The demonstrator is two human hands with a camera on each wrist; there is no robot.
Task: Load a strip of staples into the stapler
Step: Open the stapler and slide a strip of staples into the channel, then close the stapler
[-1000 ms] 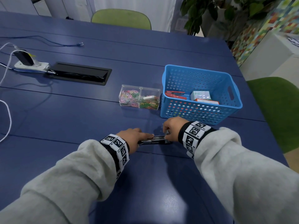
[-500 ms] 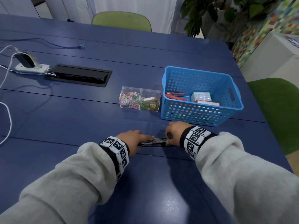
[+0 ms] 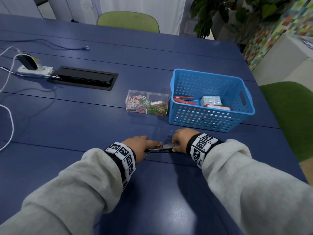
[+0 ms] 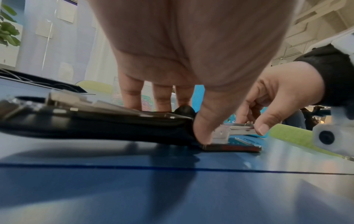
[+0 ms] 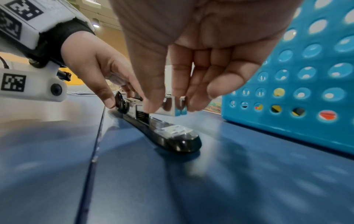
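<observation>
A black stapler lies folded open flat on the blue table between my hands. My left hand grips it at the hinge, thumb on the near side and fingers behind, with the black cover stretched out to the left. My right hand pinches the front end of the silver magazine between thumb and fingers, raised a little above the black base. I see no loose staple strip; the inside of the magazine is hidden.
A blue perforated basket with a red stapler and small boxes stands just behind my right hand. Left of it is a clear box of paper clips. A black cable hatch, a power strip and cables lie far left.
Both hands have stayed on the stapler in much the same grip. Only the view has shifted slightly.
</observation>
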